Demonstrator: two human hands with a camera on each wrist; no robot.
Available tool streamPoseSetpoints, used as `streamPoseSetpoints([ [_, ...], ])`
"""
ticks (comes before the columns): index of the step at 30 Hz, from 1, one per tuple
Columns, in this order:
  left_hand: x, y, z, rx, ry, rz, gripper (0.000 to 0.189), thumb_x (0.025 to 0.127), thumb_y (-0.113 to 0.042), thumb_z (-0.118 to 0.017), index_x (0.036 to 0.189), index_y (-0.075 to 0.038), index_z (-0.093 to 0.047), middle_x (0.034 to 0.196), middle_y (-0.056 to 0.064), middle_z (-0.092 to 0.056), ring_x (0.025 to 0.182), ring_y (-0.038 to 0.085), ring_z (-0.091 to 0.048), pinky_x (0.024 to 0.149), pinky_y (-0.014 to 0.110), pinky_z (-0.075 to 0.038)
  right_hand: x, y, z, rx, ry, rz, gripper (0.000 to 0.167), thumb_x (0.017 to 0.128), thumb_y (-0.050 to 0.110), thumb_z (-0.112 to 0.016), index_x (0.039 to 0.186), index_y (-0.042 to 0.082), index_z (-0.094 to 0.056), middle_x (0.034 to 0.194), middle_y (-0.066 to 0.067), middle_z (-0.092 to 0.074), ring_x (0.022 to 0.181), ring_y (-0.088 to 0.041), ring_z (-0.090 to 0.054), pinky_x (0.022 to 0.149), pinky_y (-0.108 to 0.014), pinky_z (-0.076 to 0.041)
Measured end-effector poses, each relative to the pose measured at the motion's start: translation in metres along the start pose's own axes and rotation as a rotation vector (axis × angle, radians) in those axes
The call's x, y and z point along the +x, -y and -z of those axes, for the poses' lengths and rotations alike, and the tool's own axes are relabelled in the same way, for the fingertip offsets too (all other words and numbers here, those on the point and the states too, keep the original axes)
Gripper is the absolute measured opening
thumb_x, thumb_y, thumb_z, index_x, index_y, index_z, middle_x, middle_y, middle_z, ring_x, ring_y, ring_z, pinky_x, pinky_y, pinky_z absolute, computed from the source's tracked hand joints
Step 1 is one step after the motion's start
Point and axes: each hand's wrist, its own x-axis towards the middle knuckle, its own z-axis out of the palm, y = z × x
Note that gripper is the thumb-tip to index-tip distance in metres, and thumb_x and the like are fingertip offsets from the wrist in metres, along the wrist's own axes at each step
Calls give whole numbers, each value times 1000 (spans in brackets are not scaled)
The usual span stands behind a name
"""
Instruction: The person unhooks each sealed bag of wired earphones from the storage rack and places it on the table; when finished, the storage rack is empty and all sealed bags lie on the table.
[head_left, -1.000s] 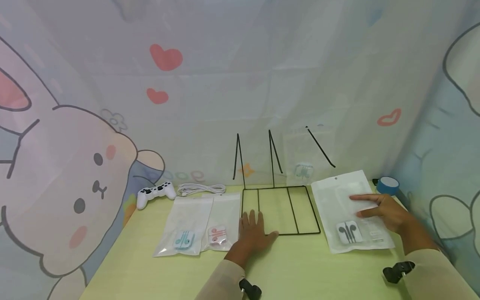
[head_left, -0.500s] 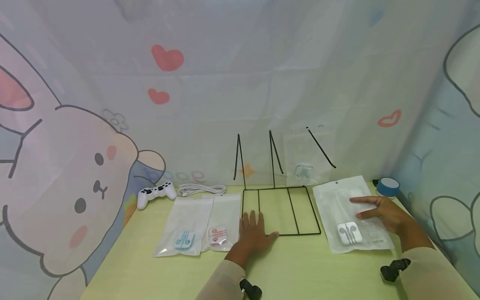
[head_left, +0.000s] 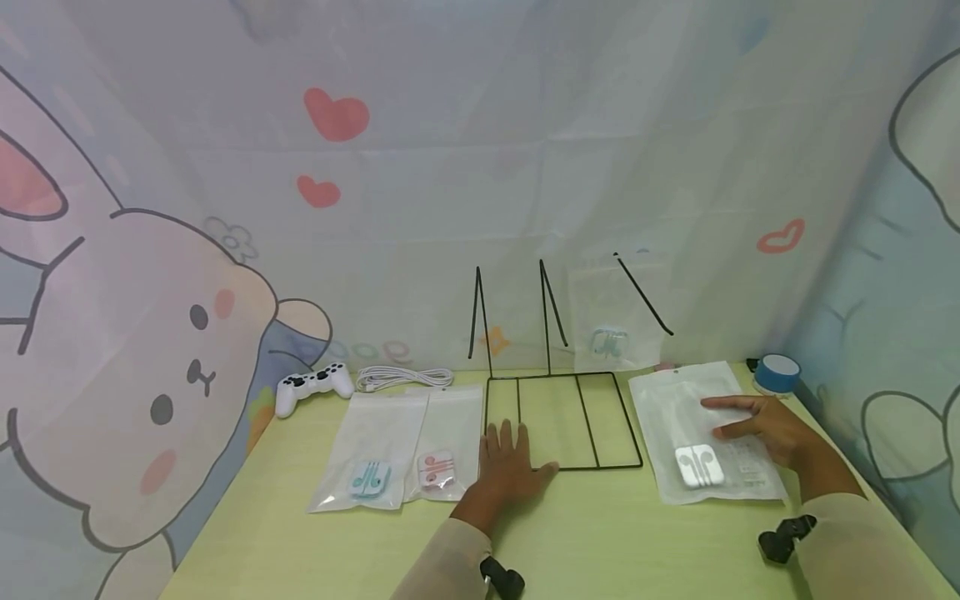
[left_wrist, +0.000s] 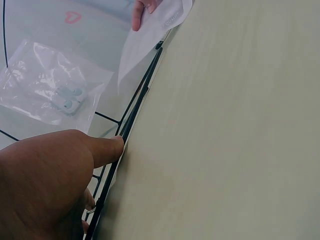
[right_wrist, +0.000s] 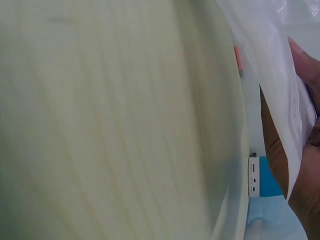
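Note:
My left hand [head_left: 508, 467] lies with straight, spread fingers on the front left of the black wire display rack [head_left: 619, 467]. In the left wrist view its thumb [left_wrist: 107, 150] touches the front bar. At the right, my right hand [head_left: 768, 425] grips a white zip pouch [head_left: 675, 408] by its right side. White wired earphones in a case [head_left: 699, 465] show through that pouch. The right wrist view has the pouch's edge [right_wrist: 282, 100] between thumb and fingers; some fingers are hidden. A clear pouch with pale blue earphones [head_left: 610, 342] hangs on the rack's right hook.
Left of the rack lie a pouch with teal earphones [head_left: 370, 479] and one with pink earphones [head_left: 437, 469]. Behind them are a coiled white cable [head_left: 405, 378] and a white game controller [head_left: 313, 388]. A blue and white object [head_left: 777, 373] stands at the back right.
The upper edge of the white pouch in my right hand has tipped lower. My right hand and forearm have shifted only slightly; the left hand stays on the rack.

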Motion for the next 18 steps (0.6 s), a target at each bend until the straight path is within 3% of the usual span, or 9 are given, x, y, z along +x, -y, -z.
streamPoseSetpoints([
  [3, -3, -3, 4, 14, 12, 3, 93, 105, -62, -57, 170, -1, -32, 179, 27, -23, 168, 53, -13, 136, 67, -13, 1, -2, -1, -15, -9, -7, 59, 90, 14, -88, 146, 14, -71, 175, -32, -27, 120, -2, -56, 90, -24, -60],
  [8, -3, -2, 4, 17, 7, -7, 93, 105, -62, -57, 170, 0, -32, 179, 28, -24, 168, 54, -14, 136, 68, -14, 3, -5, -3, -15, -15, -22, 61, 89, 15, -89, 147, 13, -71, 176, -31, -26, 147, -36, -46, 90, -17, -56],
  [12, 1, 2, -2, -2, -6, -13, 93, 105, -61, -59, 170, 0, -32, 179, 28, -23, 168, 55, -13, 135, 70, -12, 3, -6, -5, -14, -13, -34, 61, 89, 15, -89, 147, 14, -70, 176, -32, -27, 137, -27, -55, 88, -23, -60],
  [15, 0, 1, -2, 4, -2, -12, 93, 105, -61, -58, 170, -1, -32, 179, 28, -22, 168, 55, -12, 136, 69, -12, 4, -5, -6, -21, -16, -51, 63, 88, 16, -90, 148, 16, -70, 176, -31, -28, 124, -14, -58, 88, -27, -63],
  [17, -1, 0, 0, 14, 1, -14, 93, 106, -63, -56, 170, -1, -31, 179, 28, -23, 168, 54, -13, 136, 68, -13, 5, -5, -6, -22, -15, -57, 64, 88, 16, -90, 149, 15, -69, 176, -32, -27, 123, -15, -60, 87, -28, -63],
  [18, -1, 0, 1, 18, 5, -11, 93, 106, -63, -55, 171, -1, -31, 179, 27, -22, 168, 54, -13, 136, 68, -13, 5, -6, -6, -22, -15, -58, 63, 88, 16, -90, 148, 16, -70, 176, -32, -27, 119, -9, -59, 87, -28, -63],
])
